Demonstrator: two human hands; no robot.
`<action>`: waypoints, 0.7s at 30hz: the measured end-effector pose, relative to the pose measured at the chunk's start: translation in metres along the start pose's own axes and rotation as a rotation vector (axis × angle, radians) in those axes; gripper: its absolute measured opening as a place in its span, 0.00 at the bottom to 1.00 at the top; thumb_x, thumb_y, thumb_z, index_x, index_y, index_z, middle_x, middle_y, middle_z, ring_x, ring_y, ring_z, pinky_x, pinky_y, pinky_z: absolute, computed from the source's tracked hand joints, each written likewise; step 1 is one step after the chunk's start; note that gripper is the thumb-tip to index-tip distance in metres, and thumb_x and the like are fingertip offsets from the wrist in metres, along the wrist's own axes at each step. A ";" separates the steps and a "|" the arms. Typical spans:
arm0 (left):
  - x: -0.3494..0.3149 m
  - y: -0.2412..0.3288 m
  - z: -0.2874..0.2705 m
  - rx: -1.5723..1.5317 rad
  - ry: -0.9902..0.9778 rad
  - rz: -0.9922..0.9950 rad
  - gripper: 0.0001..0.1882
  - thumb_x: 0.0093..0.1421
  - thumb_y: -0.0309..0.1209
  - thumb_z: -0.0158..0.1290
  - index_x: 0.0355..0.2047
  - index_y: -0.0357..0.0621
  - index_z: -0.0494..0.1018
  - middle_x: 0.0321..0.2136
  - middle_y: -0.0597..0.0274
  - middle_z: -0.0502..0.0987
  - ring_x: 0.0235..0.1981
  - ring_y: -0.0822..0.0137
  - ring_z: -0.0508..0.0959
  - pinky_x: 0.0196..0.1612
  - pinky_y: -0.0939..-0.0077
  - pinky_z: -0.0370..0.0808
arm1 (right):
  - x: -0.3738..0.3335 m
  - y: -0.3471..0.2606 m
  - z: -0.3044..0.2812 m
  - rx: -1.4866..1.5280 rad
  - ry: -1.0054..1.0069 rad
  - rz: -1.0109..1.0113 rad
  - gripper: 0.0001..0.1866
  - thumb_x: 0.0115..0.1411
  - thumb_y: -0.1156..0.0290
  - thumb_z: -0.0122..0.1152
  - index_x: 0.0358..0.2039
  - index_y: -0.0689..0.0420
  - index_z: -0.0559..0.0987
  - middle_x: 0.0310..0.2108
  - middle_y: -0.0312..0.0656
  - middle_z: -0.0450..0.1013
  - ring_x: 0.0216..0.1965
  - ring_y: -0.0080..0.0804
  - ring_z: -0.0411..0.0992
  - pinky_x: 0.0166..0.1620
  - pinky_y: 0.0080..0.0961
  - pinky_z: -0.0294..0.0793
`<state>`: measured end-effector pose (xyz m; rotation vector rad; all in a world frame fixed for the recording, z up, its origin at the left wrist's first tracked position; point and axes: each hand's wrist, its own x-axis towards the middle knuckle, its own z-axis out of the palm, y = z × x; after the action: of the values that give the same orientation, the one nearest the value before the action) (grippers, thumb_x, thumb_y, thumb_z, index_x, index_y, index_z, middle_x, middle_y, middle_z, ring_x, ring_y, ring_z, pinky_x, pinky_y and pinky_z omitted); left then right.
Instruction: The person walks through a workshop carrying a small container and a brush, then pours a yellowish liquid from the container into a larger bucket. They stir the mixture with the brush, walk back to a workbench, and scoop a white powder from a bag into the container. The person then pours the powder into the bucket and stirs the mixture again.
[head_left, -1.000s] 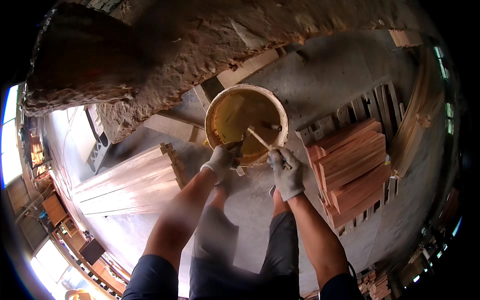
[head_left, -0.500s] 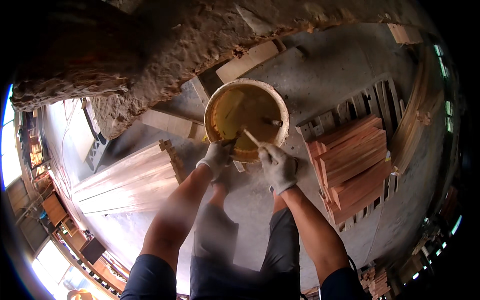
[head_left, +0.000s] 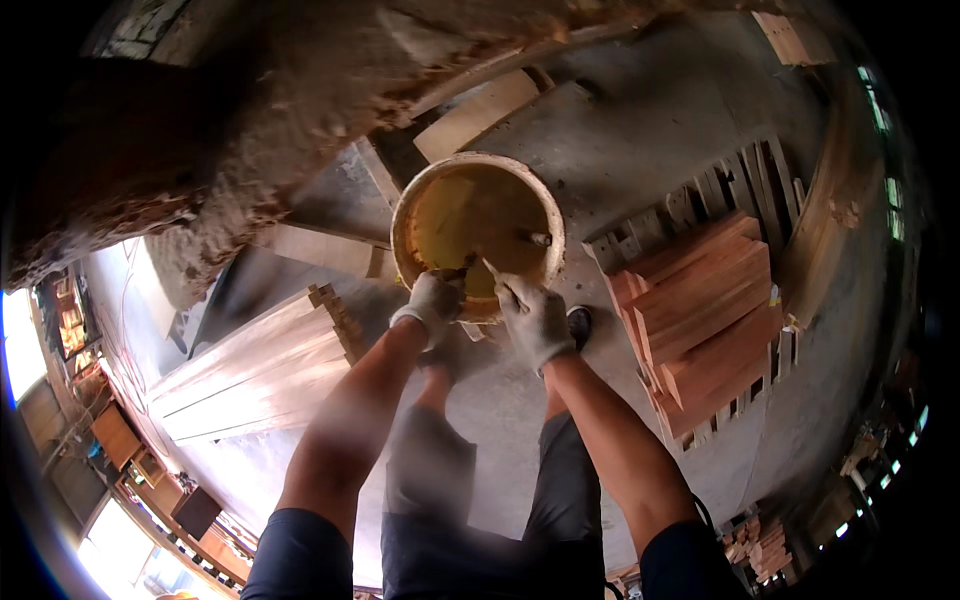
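Observation:
A round bucket [head_left: 400, 222] with a crusted pale rim stands on the floor in front of me, holding murky yellow-brown liquid [head_left: 497, 218]. Over its near left rim, my left hand [head_left: 434, 303], in a whitish work glove, is closed on a small dark piece [head_left: 467, 264] whose kind I cannot make out. My right hand [head_left: 534, 318], gloved alike, grips a slim pale stick [head_left: 491, 267] at the near right rim, its tip pointing over the liquid. The two hands are apart. A short light-tipped object [head_left: 540, 239] rests at the bucket's right inner wall.
Reddish boards [head_left: 705, 305] lie stacked on slats to the right. Pale planks [head_left: 265, 365] are piled at the left. Above the bucket, a large rough brown mass [head_left: 300, 130] crosses the upper view. Loose boards [head_left: 480, 112] lie behind the bucket.
My right hand has drawn slightly left and nearer the left hand, and less of the pale stick shows. The whole view has shifted a little; the left hand keeps its place at the rim.

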<state>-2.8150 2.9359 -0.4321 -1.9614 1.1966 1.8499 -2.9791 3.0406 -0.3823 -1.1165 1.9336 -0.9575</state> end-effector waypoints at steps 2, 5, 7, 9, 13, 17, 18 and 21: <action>0.037 -0.039 -0.013 0.840 0.074 0.451 0.14 0.72 0.37 0.55 0.52 0.53 0.85 0.34 0.65 0.83 0.30 0.66 0.81 0.30 0.65 0.78 | 0.015 0.012 0.004 -0.065 -0.004 -0.003 0.08 0.67 0.69 0.66 0.44 0.56 0.85 0.39 0.53 0.83 0.40 0.56 0.83 0.42 0.47 0.82; 0.045 -0.027 -0.011 0.010 0.021 -0.131 0.16 0.72 0.36 0.54 0.56 0.56 0.84 0.43 0.69 0.85 0.40 0.66 0.84 0.33 0.63 0.79 | 0.007 0.001 0.012 -0.008 -0.005 -0.059 0.08 0.68 0.71 0.65 0.46 0.55 0.85 0.39 0.52 0.83 0.41 0.54 0.83 0.43 0.45 0.83; 0.044 -0.026 -0.013 -0.101 0.015 -0.048 0.15 0.73 0.33 0.54 0.56 0.56 0.84 0.33 0.66 0.81 0.28 0.66 0.79 0.25 0.66 0.74 | 0.007 0.001 0.013 -0.048 -0.037 -0.057 0.06 0.67 0.71 0.65 0.43 0.55 0.84 0.37 0.51 0.83 0.39 0.55 0.82 0.41 0.47 0.82; 0.030 -0.007 -0.001 -0.041 -0.005 -0.007 0.14 0.74 0.32 0.55 0.55 0.53 0.83 0.25 0.64 0.78 0.18 0.66 0.75 0.20 0.69 0.70 | 0.010 0.015 0.010 -0.105 -0.013 0.072 0.05 0.67 0.70 0.65 0.41 0.56 0.82 0.36 0.52 0.82 0.38 0.56 0.82 0.41 0.48 0.82; 0.033 -0.006 0.000 0.109 0.069 0.022 0.11 0.73 0.31 0.55 0.52 0.47 0.82 0.22 0.63 0.77 0.16 0.67 0.73 0.19 0.68 0.68 | 0.005 0.005 0.008 0.000 0.012 -0.052 0.05 0.67 0.69 0.66 0.39 0.57 0.82 0.36 0.52 0.82 0.37 0.58 0.81 0.40 0.49 0.82; 0.021 0.008 0.009 0.013 -0.016 -0.010 0.08 0.72 0.28 0.54 0.47 0.40 0.80 0.21 0.61 0.76 0.16 0.66 0.73 0.18 0.67 0.68 | 0.002 0.023 0.000 -0.124 -0.063 0.037 0.05 0.67 0.70 0.65 0.40 0.57 0.82 0.35 0.53 0.82 0.37 0.58 0.81 0.40 0.48 0.81; 0.023 0.003 0.010 -0.017 -0.009 -0.029 0.07 0.72 0.28 0.54 0.45 0.40 0.79 0.21 0.62 0.75 0.16 0.66 0.73 0.18 0.67 0.68 | 0.005 0.020 0.000 -0.092 -0.051 0.033 0.05 0.67 0.69 0.65 0.38 0.57 0.81 0.35 0.54 0.81 0.37 0.59 0.81 0.41 0.49 0.81; 0.044 -0.018 -0.002 -0.181 -0.065 -0.083 0.05 0.73 0.28 0.53 0.38 0.42 0.77 0.20 0.63 0.73 0.15 0.66 0.72 0.17 0.66 0.66 | 0.005 0.008 0.010 0.032 -0.045 -0.015 0.07 0.67 0.67 0.64 0.35 0.57 0.79 0.34 0.54 0.81 0.40 0.58 0.81 0.44 0.51 0.80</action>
<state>-2.8065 2.9287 -0.4784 -1.9904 0.9441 2.0255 -2.9756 3.0364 -0.3952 -1.1265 1.8701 -0.9606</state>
